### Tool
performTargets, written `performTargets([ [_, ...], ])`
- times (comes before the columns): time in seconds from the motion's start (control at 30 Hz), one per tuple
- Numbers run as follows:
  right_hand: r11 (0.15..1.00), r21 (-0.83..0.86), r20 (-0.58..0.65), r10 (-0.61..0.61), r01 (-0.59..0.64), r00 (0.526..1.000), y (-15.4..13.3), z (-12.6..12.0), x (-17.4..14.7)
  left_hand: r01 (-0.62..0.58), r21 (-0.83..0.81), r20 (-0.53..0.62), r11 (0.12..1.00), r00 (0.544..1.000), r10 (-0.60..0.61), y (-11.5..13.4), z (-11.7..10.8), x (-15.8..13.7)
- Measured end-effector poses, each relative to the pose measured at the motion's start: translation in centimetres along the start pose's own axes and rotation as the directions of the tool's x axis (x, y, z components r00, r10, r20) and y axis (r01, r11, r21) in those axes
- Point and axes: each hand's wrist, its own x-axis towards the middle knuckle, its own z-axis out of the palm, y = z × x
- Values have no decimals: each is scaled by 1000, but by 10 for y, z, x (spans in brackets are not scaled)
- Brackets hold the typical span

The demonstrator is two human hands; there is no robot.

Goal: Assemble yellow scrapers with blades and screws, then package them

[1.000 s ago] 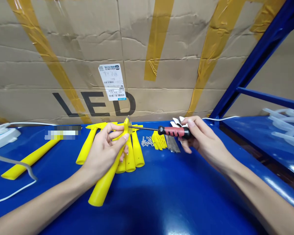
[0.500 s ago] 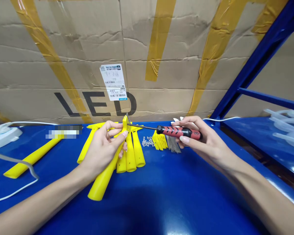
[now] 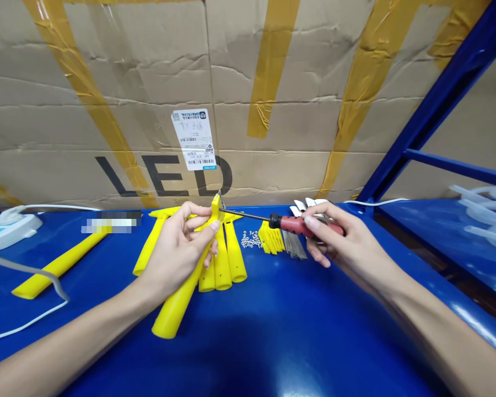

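My left hand [image 3: 179, 245] is closed around a yellow plastic scraper [image 3: 174, 309], its hollow handle slanting down toward me. A thin metal blade edge juts up from the scraper's head. My right hand [image 3: 347, 234] grips a red and black screwdriver [image 3: 290, 223] by its handle, with the thumb on top. The shaft runs left, level, and its tip meets the side of the scraper head; any screw there is too small to make out. Behind my left hand lie several more yellow scraper handles [image 3: 233, 253], partly covered by it.
On the blue table [image 3: 273, 331] are small screws and nuts [image 3: 251, 239], yellow plates [image 3: 271, 238], grey metal blades [image 3: 293, 245] and white pieces [image 3: 300, 206]. Another yellow scraper [image 3: 62, 264] lies left, near a power strip [image 3: 12, 231] and cable. A cardboard box [image 3: 240, 71] stands behind; a blue frame [image 3: 421, 110] rises right.
My right hand has turned around the screwdriver handle: the thumb now lies over the top and the fingers have shifted. The screwdriver tip stays at the scraper head. The view has shifted slightly.
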Motion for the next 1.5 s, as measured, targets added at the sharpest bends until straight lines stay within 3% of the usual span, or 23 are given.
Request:
performTargets([
  [0.1,938,-282,-21,-216,201,976,0,-7,-2,26,2,0,1000,1000,-26,-1,1,0],
  [0.2,907,-361,-41,-247,216,968,0,-7,-3,41,-7,-4,999,999,-41,-2,4,0],
  [0.3,988,-152,-37,-29,23,999,-1,-1,-3,24,-15,-17,1000,1000,-24,-3,4,-1],
  [0.37,992,3,6,125,-125,992,-1,2,-2,-4,-8,-22,1000,1000,4,-4,3,-1],
  [0.57,861,237,167,420,-450,892,3,-3,4,-20,-2,20,1000,1000,20,-7,0,-1],
  [0.67,834,255,207,447,-489,870,4,-6,5,-33,8,31,999,999,33,-4,0,0],
  [0.73,900,182,160,371,-396,915,3,-6,5,-40,19,27,999,999,39,-2,1,1],
  [0.83,991,-51,34,124,-122,992,2,-5,3,-2,18,12,1000,1000,2,0,2,1],
  [0.97,920,-327,29,-219,216,975,-1,-6,-2,42,21,9,999,999,-43,0,2,0],
  [1.03,892,-365,56,-264,266,963,-3,-7,-3,42,21,6,999,999,-42,-1,2,0],
  [1.1,929,-321,55,-174,183,983,-5,-7,-3,35,13,0,999,999,-35,-2,2,-1],
  [1.17,979,-204,59,1,11,998,-5,-5,-2,28,8,3,1000,1000,-28,-4,2,-1],
  [1.23,980,-50,113,198,-194,974,-4,-2,-1,15,15,12,1000,1000,-15,-4,1,0],
  [1.3,925,106,196,341,-366,919,-2,1,0,-16,20,10,1000,1000,16,-1,1,1],
  [1.37,868,206,267,393,-451,880,0,2,1,-56,10,-10,998,998,56,7,0,1],
  [1.5,852,281,302,358,-442,883,1,-4,1,-27,-44,12,999,1000,28,23,2,2],
])
